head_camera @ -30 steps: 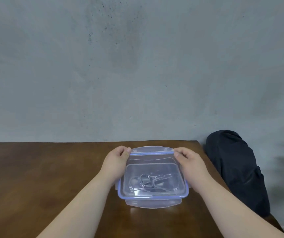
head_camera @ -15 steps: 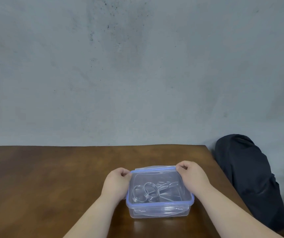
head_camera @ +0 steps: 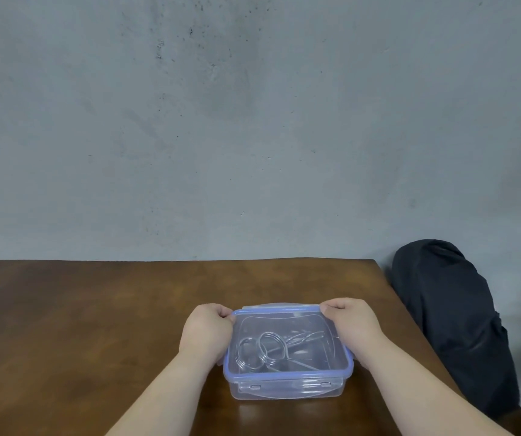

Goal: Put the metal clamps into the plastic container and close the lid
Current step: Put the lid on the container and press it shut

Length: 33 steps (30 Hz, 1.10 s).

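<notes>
A clear plastic container (head_camera: 287,390) stands on the brown wooden table (head_camera: 95,325), with its blue-rimmed lid (head_camera: 289,374) lying flat on top. Through the lid I see metal clamps (head_camera: 267,349) with round finger loops lying inside. My left hand (head_camera: 205,333) grips the lid's far left corner and left side. My right hand (head_camera: 352,328) grips the far right corner and right side. The near latch flap is folded down against the front wall; the far flap sticks out flat behind the rim.
A dark bag or cloth bundle (head_camera: 451,325) sits just past the table's right edge. A grey concrete wall (head_camera: 252,121) rises directly behind the table's far edge.
The lid has come down flat onto the container, and the near flap is folded down. Both hands stay at the far corners. The camera has tilted, so the box sits lower in view.
</notes>
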Available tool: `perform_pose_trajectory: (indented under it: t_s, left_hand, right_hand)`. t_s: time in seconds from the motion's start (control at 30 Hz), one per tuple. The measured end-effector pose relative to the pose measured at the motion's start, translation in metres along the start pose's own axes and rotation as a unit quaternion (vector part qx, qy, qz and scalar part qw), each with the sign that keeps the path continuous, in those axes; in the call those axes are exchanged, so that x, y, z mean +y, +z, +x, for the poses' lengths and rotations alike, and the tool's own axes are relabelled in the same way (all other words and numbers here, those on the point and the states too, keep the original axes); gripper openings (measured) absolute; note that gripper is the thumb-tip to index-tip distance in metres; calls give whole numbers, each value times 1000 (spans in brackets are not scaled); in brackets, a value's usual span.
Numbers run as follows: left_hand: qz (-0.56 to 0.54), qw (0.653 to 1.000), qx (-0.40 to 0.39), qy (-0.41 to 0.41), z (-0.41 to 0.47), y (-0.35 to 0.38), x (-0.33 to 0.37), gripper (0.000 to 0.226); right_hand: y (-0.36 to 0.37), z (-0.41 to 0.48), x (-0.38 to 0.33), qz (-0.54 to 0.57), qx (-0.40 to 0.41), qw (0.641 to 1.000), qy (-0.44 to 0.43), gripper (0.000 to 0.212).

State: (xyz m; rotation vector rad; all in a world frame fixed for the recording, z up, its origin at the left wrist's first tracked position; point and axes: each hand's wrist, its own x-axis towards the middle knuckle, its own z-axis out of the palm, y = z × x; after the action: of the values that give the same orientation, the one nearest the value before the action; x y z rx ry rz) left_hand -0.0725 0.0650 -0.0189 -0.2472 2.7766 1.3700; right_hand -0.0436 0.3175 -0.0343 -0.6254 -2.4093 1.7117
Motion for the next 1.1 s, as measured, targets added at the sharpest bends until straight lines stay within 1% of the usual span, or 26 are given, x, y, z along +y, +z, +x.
perform_pose_trajectory:
  t_s: [0.13, 0.23, 0.3, 0.4, 0.47, 0.53, 0.63, 0.67, 0.73, 0.77, 0.8, 0.83, 0.87, 0.9, 0.93, 0.97, 1.0, 1.03, 1.07, 1.1]
  left_hand:
    - [-24, 1000, 0, -11, 2, 3, -1, 18]
    - [-87, 996, -7, -30, 6, 9, -6, 15]
    - [-124, 991, -19, -34, 6, 15, -7, 21]
    - [-154, 987, -42, -21, 5, 23, -8, 40]
    - [-165, 985, -54, -1, 4, 26, -9, 46]
    - [-225, 972, -70, 8, 5, 29, -11, 42]
    - [-363, 926, -101, -5, 7, 30, -19, 37]
    - [-387, 916, -107, -12, 8, 30, -21, 36]
    - [-397, 909, -128, -16, 9, 29, -24, 35]
    - [-380, 914, -141, -9, 9, 29, -24, 34]
    - [-337, 929, -150, 9, 9, 28, -25, 35]
    - [-267, 950, -156, 46, 10, 26, -25, 40]
    - [-171, 966, -164, 104, 11, 22, -25, 44]
    - [-61, 968, -173, 173, 11, 17, -24, 46]
    - [48, 951, -185, 243, 11, 12, -22, 50]
    - [151, 921, -204, 294, 11, 8, -19, 63]
    - [239, 888, -227, 320, 10, 3, -17, 90]
    - [302, 860, -251, 327, 8, -1, -13, 116]
    - [342, 840, -275, 320, 8, -4, -10, 132]
    - [364, 827, -297, 310, 7, -6, -6, 140]
  right_hand:
    - [2, -2, 5, 27, 13, 999, 19, 15]
    - [4, -4, 6, 23, 15, 1000, 14, 17]
    - [5, -4, 7, 23, 11, 1000, 12, 19]
    - [5, -3, 12, 55, -19, 998, 28, 21]
    - [6, 1, 17, 115, -54, 991, 36, 28]
    - [8, 5, 21, 228, -89, 968, 48, 33]
    - [12, 4, 27, 353, -113, 928, 47, 37]
    - [12, 3, 28, 376, -117, 918, 43, 37]
    - [11, 2, 28, 369, -127, 920, 36, 36]
    - [10, 2, 26, 339, -134, 931, 32, 36]
    - [9, 3, 25, 295, -139, 945, 25, 35]
    - [7, 4, 24, 234, -141, 962, 5, 34]
    - [4, 5, 23, 146, -140, 979, -39, 32]
    - [-1, 5, 20, 35, -139, 984, -105, 28]
    - [-6, 3, 16, -89, -154, 969, -171, 29]
    - [-10, 2, 9, -208, -188, 934, -222, 45]
    - [-14, -1, 1, -312, -230, 888, -248, 71]
    - [-17, -4, -6, -394, -266, 842, -254, 95]
    - [-20, -7, -14, -451, -297, 803, -252, 114]
    - [-21, -9, -20, -487, -320, 775, -244, 127]
